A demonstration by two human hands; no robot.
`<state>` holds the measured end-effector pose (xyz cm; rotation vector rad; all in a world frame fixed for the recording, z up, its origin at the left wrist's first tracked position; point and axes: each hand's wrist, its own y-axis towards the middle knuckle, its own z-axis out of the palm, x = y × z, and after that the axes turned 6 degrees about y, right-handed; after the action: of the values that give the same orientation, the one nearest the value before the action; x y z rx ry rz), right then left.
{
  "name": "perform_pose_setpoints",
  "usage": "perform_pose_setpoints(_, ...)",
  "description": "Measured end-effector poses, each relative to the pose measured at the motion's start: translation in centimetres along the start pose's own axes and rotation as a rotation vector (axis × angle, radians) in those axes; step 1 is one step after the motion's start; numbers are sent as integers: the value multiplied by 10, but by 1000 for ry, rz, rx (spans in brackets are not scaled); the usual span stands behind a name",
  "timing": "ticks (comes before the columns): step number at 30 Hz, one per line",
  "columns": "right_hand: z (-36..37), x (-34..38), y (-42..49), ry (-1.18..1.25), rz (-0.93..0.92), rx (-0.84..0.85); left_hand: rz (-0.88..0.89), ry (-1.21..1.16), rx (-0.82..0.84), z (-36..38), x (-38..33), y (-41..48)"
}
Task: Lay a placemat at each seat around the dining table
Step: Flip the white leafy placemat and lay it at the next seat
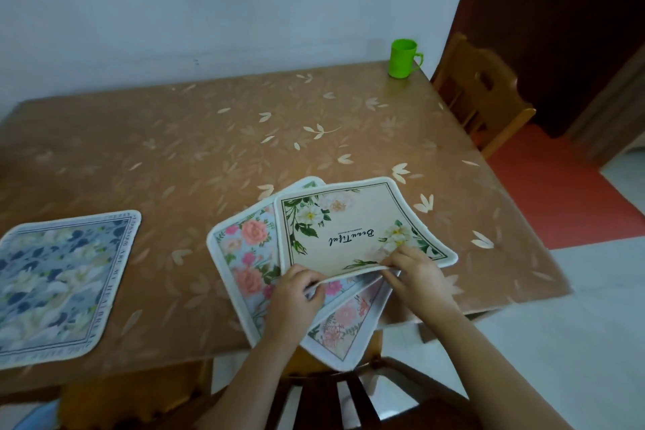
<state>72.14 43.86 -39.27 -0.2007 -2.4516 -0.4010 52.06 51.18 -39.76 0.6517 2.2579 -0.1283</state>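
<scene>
With our left hand [296, 293] and right hand [417, 274] pinching the near edge of the cream mat [352, 230] atop the stack, we judge it next: lift it clear to a bare seat, the blue mat [59, 279] lying left on the worktop [209, 143].

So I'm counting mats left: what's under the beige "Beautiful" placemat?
Under the beige placemat lie a pink rose placemat and an orange-flowered placemat, fanned out. Any more beneath are covered.
</scene>
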Motion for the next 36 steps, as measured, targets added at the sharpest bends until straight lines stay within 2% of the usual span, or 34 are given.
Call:
perform_pose_setpoints(3,-8,19,-22,-9,17,-28,-10,48,14,-8,-13,-19)
perform_pose_setpoints(8,-25,40,-57,-27,20,-65,100,133,31,-6,-38,-45)
perform_pose_setpoints(16,-64,46,-101,-64,2,-109,159,68,0,7,-72,-69)
perform_pose_setpoints(19,-83,37,-109,-29,46,-139,169,72,-3,12,-93,-65)
perform_pose_setpoints(24,-125,2,-111,21,97,-155,156,105,-9,40,-141,-44)
perform_pose_setpoints(29,-197,-60,-115,14,118,-175,166,103,-10,97,-217,-20)
perform_pose_setpoints(36,-309,-152,-131,-4,153,-198,298,75,-3,178,-328,10)
